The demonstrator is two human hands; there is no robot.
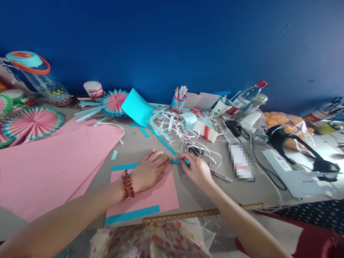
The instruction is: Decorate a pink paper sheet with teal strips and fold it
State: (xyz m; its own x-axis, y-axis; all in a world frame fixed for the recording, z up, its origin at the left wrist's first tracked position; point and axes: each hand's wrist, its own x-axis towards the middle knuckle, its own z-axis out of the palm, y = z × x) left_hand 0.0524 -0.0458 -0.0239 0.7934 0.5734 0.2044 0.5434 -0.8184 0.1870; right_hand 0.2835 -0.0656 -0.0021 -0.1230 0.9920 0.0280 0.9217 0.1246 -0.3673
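Observation:
A pink paper sheet (160, 199) lies on the table before me, with a blue paper strip (132, 215) along its near edge and another along its far edge. My left hand (151, 171) rests flat on the sheet, fingers stretched out towards the far right corner and covering part of the far strip. Past that corner a blue strip end (175, 162) sticks out beyond the sheet. Its tip is pinched in the curled fingers of my right hand (198, 170). A silver pen (221, 176) lies just right of that hand.
Large pink sheets (49, 163) cover the left side, with folded paper rosettes (33, 123) behind. A heap of paper scraps (172, 125), a pen cup (178, 103) and a plastic bottle (247, 98) stand towards the blue wall. On the right lie a phone (241, 162) and a power strip (283, 166).

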